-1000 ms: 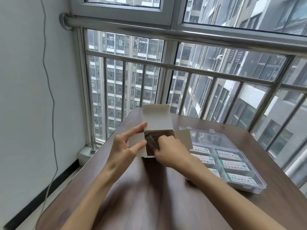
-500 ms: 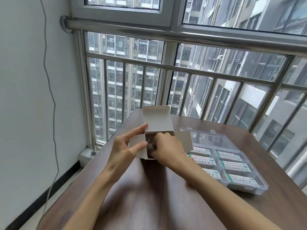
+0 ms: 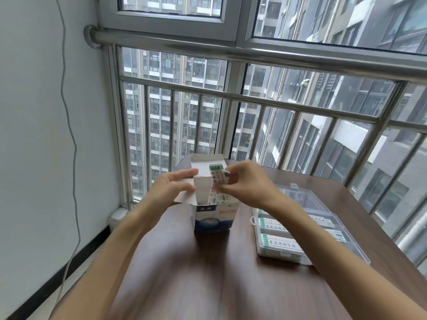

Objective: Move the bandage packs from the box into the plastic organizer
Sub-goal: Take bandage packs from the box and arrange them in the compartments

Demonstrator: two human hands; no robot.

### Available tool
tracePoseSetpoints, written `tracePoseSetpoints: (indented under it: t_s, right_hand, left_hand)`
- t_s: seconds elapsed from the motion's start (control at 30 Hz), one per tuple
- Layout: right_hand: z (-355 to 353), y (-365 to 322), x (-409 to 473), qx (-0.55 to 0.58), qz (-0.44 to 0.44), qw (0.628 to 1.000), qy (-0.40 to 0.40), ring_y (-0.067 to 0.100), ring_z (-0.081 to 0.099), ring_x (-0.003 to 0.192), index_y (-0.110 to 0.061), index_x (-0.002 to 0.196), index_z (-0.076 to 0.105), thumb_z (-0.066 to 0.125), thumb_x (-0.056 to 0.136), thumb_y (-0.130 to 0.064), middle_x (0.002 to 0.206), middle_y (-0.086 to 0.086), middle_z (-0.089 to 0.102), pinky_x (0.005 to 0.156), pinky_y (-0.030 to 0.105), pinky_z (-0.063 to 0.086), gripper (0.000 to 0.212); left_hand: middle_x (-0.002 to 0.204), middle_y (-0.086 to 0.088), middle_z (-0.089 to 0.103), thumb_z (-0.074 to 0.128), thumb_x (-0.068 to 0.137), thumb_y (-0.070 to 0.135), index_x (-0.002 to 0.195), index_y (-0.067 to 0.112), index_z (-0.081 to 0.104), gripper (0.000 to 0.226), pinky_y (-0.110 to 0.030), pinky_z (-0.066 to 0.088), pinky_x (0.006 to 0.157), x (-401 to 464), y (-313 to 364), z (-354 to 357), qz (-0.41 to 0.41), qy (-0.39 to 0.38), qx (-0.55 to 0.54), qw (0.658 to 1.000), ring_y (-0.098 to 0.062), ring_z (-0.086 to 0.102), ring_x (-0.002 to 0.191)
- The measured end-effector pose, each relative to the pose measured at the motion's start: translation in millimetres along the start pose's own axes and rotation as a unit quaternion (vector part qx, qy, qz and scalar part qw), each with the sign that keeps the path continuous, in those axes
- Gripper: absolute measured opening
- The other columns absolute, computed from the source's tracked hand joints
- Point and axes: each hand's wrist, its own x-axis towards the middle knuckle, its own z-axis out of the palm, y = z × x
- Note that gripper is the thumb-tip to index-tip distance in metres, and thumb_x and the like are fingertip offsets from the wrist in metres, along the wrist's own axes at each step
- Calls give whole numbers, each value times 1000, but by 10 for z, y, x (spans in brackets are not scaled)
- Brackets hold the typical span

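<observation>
Now right hand point(image 3: 245, 184) has lifted bandage packs point(image 3: 217, 177) above box point(image 3: 213, 213).

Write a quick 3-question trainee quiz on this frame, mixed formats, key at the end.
1. True or false: the right hand pinches bandage packs partly raised out of the box.
2. Multiple choice: the left hand holds A) the organizer lid, B) the box's open flap, C) the window rail.
3. Fill in: the plastic organizer lies on the table to the ____ of the box, on the person's own side.

Key: 1 true; 2 B; 3 right.
</observation>
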Motion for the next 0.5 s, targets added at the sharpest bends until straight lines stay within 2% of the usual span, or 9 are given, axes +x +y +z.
tracePoseSetpoints:
  t_s: [0.03,0.1,0.13,0.2,0.3,0.4,0.47,0.5]
  right_hand:
    - [-14,7,25,28,14,999,-8,15,65,74,-9,91,76,76,77,-26,84,6,73,64,34,54,22]
    - [-35,20,67,75,46,996,-11,11,63,72,-8,94,75,75,78,-26,87,5,73,57,25,49,25]
    - [-48,27,73,106,66,992,-7,9,61,70,-7,95,74,74,79,-27,87,4,72,53,19,46,26]
    - [-77,41,70,185,108,977,14,6,60,69,-6,98,71,72,80,-25,85,3,70,49,11,44,26]
    - [-134,84,24,289,152,944,50,7,62,73,-6,98,70,70,81,-25,83,1,70,54,10,48,25]
    - [-185,159,-27,348,180,919,45,19,65,90,-6,96,71,71,79,-29,88,7,72,73,22,54,28]
    - [-221,195,-78,375,191,906,32,24,65,98,-9,88,72,73,75,-28,89,9,73,87,32,53,23]
    - [-247,214,-123,386,191,902,20,24,66,96,-10,85,72,74,72,-29,88,9,74,89,33,52,23]
  left_hand:
    - [108,9,62,59,86,0,108,29,67,37,-31,52,91,20,24,-18,1,-5,27,1000,-9,59,104]
    - [107,7,61,56,89,4,116,26,63,35,-10,49,72,45,81,-40,16,-17,95,995,0,57,92]
    - [110,4,61,56,90,6,120,24,61,35,-9,47,69,62,95,-43,24,-21,130,991,-2,57,93]
    - [119,-3,58,56,90,11,129,23,57,41,-21,43,83,112,116,-45,29,-18,203,979,-15,56,107]
    - [133,-7,52,58,89,15,142,22,41,56,-33,38,100,195,140,-66,8,-12,245,969,-23,48,123]
    - [142,-8,46,64,88,21,146,21,31,66,-38,38,104,229,138,-101,-6,10,270,963,-25,46,126]
    - [146,-7,43,65,88,30,146,20,31,68,-40,36,105,201,132,-95,13,67,344,936,-26,42,131]
    - [146,-6,44,63,89,33,145,20,34,64,-40,35,106,160,150,-61,51,115,385,914,-25,41,132]
